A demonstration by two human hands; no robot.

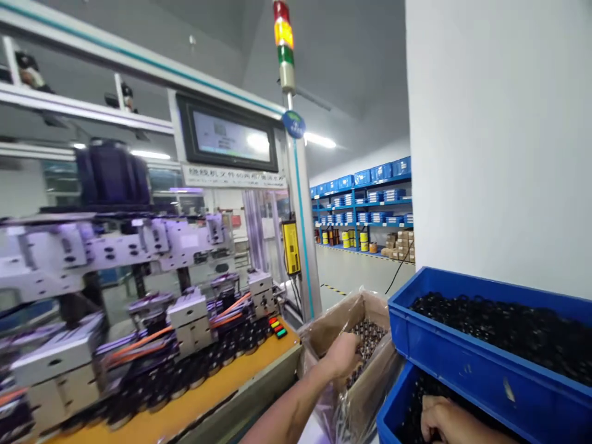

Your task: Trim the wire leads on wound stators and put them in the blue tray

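My left hand (343, 356) reaches into a plastic-lined cardboard box (324, 333) that holds many small metallic parts (370, 336). Its fingers are curled over the parts, and whatever lies between them is hidden. Down at the lower right, my right hand (446, 420) dips into the lower blue bin (388, 419), among small black parts (411, 401). Those fingers are bent and pressed together, their tips out of sight, so I cannot make out what they hold. Above it, the upper blue bin (462, 351) is filled with black ring-shaped parts (504, 324).
At left stands a machine with a screen (231, 137), a light tower (283, 37) glowing amber, and a yellow-orange ledge (208, 388) lined with black round parts (180, 382). Coloured buttons (277, 328) sit at its end. A white wall (499, 135) rises behind the bins; shelves (365, 203) stand farther back.
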